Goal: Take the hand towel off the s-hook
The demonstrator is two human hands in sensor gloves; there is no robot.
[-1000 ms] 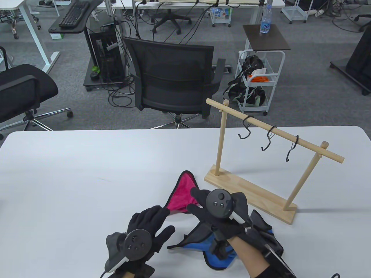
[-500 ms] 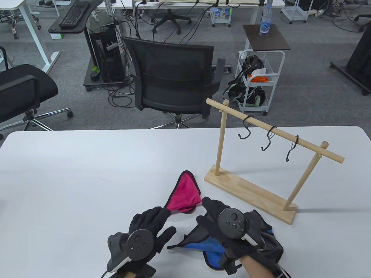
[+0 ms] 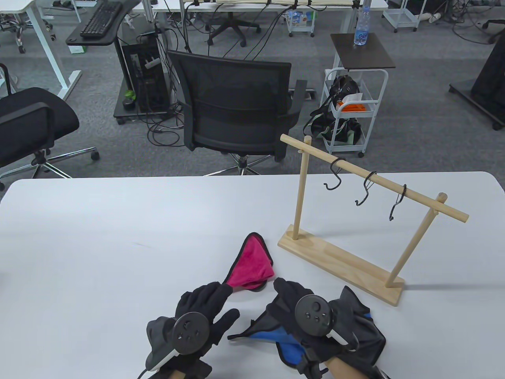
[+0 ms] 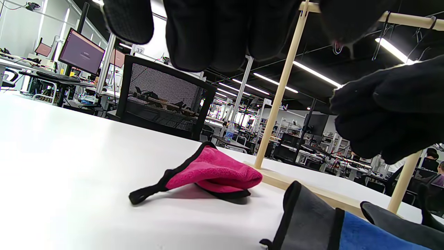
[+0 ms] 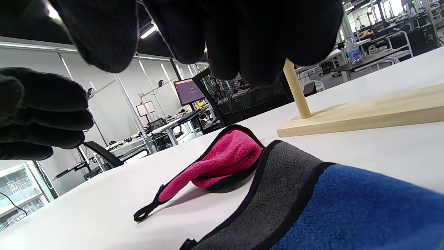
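Note:
The wooden rack stands on the right of the table, and its three black S-hooks hang bare from the rail. A pink hand towel lies flat on the table in front of the rack; it also shows in the left wrist view and the right wrist view. A blue and grey towel lies crumpled at the near edge. My right hand is open over that towel and holds nothing. My left hand is open with fingers spread, just short of the pink towel's near corner.
The white table has a rounded far edge. Behind it stand a black office chair, a white trolley and a side table with a water bottle.
My right hand has drawn back from the pink towel toward the near edge and now sits over the blue and grey towel. My left hand has barely moved.

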